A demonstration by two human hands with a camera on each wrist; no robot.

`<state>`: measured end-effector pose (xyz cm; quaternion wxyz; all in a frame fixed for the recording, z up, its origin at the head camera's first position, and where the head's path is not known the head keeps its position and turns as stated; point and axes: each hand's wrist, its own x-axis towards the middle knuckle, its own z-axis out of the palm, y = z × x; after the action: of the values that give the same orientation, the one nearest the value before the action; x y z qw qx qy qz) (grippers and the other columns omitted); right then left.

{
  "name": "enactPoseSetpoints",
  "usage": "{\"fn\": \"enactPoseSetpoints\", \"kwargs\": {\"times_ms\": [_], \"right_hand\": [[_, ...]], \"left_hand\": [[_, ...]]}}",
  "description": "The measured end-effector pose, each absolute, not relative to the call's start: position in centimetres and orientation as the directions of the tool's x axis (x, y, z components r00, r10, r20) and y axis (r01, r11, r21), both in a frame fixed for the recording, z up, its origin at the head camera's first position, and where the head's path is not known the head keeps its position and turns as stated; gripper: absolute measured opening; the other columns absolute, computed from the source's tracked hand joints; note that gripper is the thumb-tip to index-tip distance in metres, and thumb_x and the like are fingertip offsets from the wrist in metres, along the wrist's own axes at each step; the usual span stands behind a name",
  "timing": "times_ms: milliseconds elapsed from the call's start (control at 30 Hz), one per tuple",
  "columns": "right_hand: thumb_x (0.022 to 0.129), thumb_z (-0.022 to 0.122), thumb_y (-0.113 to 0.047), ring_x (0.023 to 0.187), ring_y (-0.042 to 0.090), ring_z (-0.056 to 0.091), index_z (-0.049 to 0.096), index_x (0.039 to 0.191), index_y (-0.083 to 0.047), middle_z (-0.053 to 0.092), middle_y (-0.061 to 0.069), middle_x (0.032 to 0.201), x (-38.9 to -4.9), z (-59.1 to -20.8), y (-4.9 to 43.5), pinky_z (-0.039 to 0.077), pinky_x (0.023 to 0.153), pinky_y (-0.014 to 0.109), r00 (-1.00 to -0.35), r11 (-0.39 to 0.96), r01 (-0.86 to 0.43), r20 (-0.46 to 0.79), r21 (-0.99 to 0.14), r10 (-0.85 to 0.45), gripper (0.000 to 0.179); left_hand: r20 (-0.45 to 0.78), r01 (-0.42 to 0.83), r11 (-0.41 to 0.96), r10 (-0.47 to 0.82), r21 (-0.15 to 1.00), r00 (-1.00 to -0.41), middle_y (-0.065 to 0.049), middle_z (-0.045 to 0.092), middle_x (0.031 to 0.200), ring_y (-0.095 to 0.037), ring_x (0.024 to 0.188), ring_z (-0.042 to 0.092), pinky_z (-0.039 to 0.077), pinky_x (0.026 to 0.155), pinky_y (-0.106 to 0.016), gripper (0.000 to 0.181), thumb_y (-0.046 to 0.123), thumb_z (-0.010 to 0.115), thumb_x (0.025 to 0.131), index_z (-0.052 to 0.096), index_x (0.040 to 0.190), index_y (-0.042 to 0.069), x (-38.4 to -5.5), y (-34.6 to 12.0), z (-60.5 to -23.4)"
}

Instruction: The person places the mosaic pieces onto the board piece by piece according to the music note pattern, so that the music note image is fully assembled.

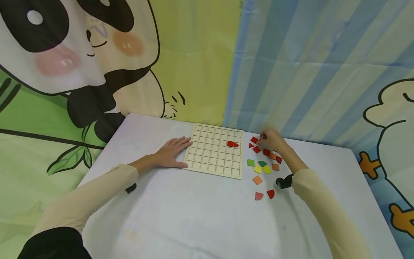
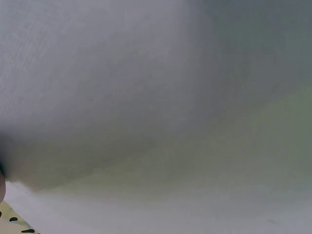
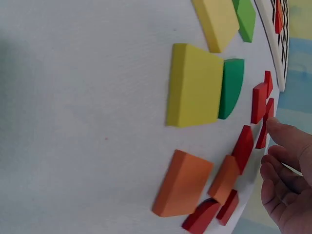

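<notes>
A pale board (image 1: 213,169) with a square grid lies on the white table. A red square (image 1: 230,144) and a red triangle (image 1: 237,145) sit in adjoining cells on its right side. Fingers spread, my left hand (image 1: 171,153) lies flat, its fingertips and thumb at the board's left edge. Beyond the board's right side, my right hand (image 1: 273,140) reaches down with bent fingers to a cluster of red pieces, near a red square (image 1: 254,139). In the right wrist view, its thumb (image 3: 287,134) is against or just before a red piece (image 3: 262,135); whether it pinches one is unclear.
Loose pieces lie right of the board: a green square (image 1: 250,163), yellow squares (image 1: 267,169), a dark green rounded piece (image 1: 262,163), several orange squares (image 1: 257,180) and red rounded pieces (image 1: 270,194). A patterned curtain (image 1: 200,72) hangs behind the table. The left wrist view is mostly blurred cloth.
</notes>
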<state>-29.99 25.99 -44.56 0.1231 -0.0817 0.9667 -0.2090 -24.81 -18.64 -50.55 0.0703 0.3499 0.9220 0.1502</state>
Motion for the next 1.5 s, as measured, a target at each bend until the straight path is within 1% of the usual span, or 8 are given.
{"fn": "enactPoseSetpoints", "kwargs": {"times_ms": [200,433,633,767,867,1000,1233,1500], "right_hand": [[0.091,0.068,-0.026,0.092,0.029,0.054,0.061,0.115,0.001,0.061,0.018,0.108,-30.2,-45.4,26.8,0.053,0.083,0.039,-0.959,0.9,-0.074,-0.217,-0.43,-0.183,0.036],[0.091,0.068,-0.024,0.087,0.027,0.057,0.061,0.115,-0.002,0.062,0.016,0.105,-30.3,-45.4,26.4,0.056,0.076,0.032,-0.948,0.91,-0.025,-0.28,-0.413,-0.153,0.034],[0.091,0.067,-0.022,0.085,0.027,0.057,0.062,0.112,-0.002,0.062,0.016,0.103,-30.2,-45.7,25.8,0.055,0.077,0.033,-0.951,0.913,-0.05,-0.258,-0.406,-0.167,0.029],[0.092,0.066,-0.022,0.082,0.025,0.057,0.062,0.109,-0.001,0.063,0.015,0.099,-30.4,-45.5,25.9,0.054,0.072,0.03,-0.948,0.922,-0.08,-0.258,-0.379,-0.189,0.027],[0.093,0.065,-0.024,0.08,0.025,0.056,0.062,0.107,-0.002,0.062,0.014,0.096,-30.3,-45.0,26.1,0.053,0.067,0.028,-0.947,0.927,-0.05,-0.276,-0.371,-0.161,0.027],[0.093,0.064,-0.024,0.081,0.026,0.056,0.064,0.104,-0.002,0.062,0.016,0.096,-30.2,-44.2,26.6,0.053,0.067,0.03,-0.963,0.919,-0.029,-0.235,-0.393,-0.131,0.026],[0.093,0.065,-0.023,0.085,0.026,0.058,0.065,0.105,-0.001,0.066,0.016,0.098,-30.4,-43.5,24.9,0.054,0.073,0.032,-0.954,0.883,-0.171,-0.152,-0.438,-0.26,0.025],[0.093,0.065,-0.024,0.085,0.025,0.065,0.064,0.106,0.002,0.07,0.015,0.098,-30.1,-43.6,20.2,0.054,0.074,0.035,-0.881,0.823,-0.368,-0.121,-0.433,-0.458,0.028]], "left_hand": [[-0.053,0.614,0.725,0.658,0.311,-0.751,-0.002,0.01,0.165,-0.029,0.153,0.008,0.012,0.12,-0.055,0.097,0.065,0.061,0.083,0.016,0.157,0.02,-24.8,-18.4,-49.9],[-0.045,0.616,0.72,0.661,0.318,-0.749,-0.002,0.01,0.165,-0.028,0.153,0.008,0.011,0.12,-0.054,0.097,0.064,0.06,0.083,0.016,0.157,0.019,-24.7,-18.5,-50.4],[-0.014,0.621,0.711,0.661,0.329,-0.75,-0.004,0.013,0.165,-0.031,0.152,0.01,0.012,0.119,-0.056,0.098,0.065,0.061,0.082,0.018,0.156,0.018,-24.3,-18.9,-50.9],[-0.017,0.62,0.714,0.66,0.325,-0.751,-0.004,0.013,0.165,-0.031,0.152,0.01,0.011,0.119,-0.055,0.098,0.066,0.06,0.082,0.018,0.157,0.018,-24.3,-18.9,-50.9],[-0.01,0.624,0.712,0.662,0.321,-0.75,-0.004,0.013,0.165,-0.031,0.152,0.01,0.011,0.119,-0.055,0.098,0.066,0.06,0.083,0.018,0.157,0.018,-24.5,-18.8,-50.8],[-0.007,0.628,0.706,0.666,0.328,-0.746,-0.005,0.014,0.165,-0.032,0.152,0.011,0.012,0.119,-0.056,0.098,0.065,0.061,0.082,0.019,0.156,0.018,-24.5,-18.6,-50.7],[-0.012,0.63,0.703,0.67,0.332,-0.742,-0.002,0.012,0.165,-0.029,0.153,0.009,0.011,0.12,-0.055,0.098,0.067,0.06,0.082,0.017,0.157,0.02,-25.0,-18.7,-51.1],[0.001,0.631,0.697,0.671,0.341,-0.742,-0.004,0.013,0.165,-0.03,0.152,0.009,0.011,0.119,-0.056,0.098,0.067,0.059,0.082,0.018,0.157,0.018,-24.8,-18.6,-51.1]]}}
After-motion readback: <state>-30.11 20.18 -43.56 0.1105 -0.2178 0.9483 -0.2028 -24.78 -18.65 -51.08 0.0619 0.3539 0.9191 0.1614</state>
